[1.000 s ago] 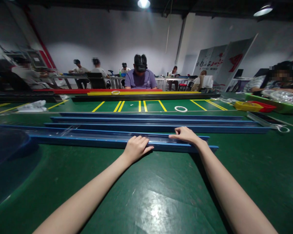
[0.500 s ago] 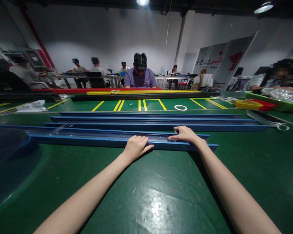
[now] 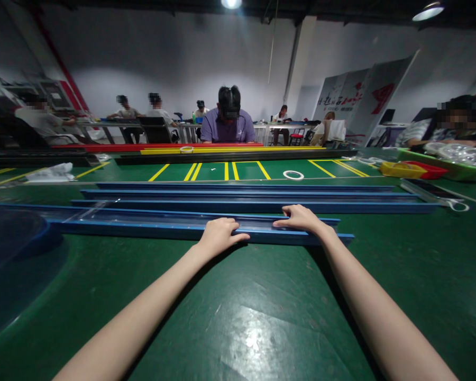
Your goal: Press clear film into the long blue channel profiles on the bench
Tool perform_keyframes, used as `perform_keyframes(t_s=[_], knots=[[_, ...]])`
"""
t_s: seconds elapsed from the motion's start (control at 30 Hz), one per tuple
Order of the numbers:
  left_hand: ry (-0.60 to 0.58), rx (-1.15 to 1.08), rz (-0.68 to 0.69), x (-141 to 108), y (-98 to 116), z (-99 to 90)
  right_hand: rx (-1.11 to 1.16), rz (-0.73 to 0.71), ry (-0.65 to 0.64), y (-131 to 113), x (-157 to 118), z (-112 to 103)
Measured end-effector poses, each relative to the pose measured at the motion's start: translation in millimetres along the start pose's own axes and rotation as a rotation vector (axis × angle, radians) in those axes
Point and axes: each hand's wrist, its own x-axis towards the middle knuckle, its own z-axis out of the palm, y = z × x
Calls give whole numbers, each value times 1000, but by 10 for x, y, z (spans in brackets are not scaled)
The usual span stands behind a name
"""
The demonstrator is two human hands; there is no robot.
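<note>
While the left hand point(image 3: 219, 235) lies over the near wall of the nearest blue channel point(image 3: 170, 232), the right hand point(image 3: 300, 218) sits farther along, towards the right end, a gap showing between its thumb and a curled finger. From my end of the feed I see the two hands apart from each other; I cannot tell whether either grips the channel, which stretches across the green worktop point(image 3: 206, 317). Just behind it I see more blue channels point(image 3: 222, 206), then a white ring point(image 3: 293, 178).
</note>
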Motion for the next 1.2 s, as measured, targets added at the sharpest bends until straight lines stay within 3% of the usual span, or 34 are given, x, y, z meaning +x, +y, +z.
perform_keyframes(t_s=[0.17, 0.67, 1.07, 1.2], knots=[[-79, -36, -66, 42, 10, -63, 7, 11, -6, 0, -3, -5], [-100, -56, -88, 42, 20, -71, 7, 17, -11, 3, -1, -6], [-182, -11, -176, 76, 33, -98, 7, 25, -8, -10, -13, -13], [-135, 17, -142, 56, 30, -54, -3, 29, -20, -19, -13, -22]])
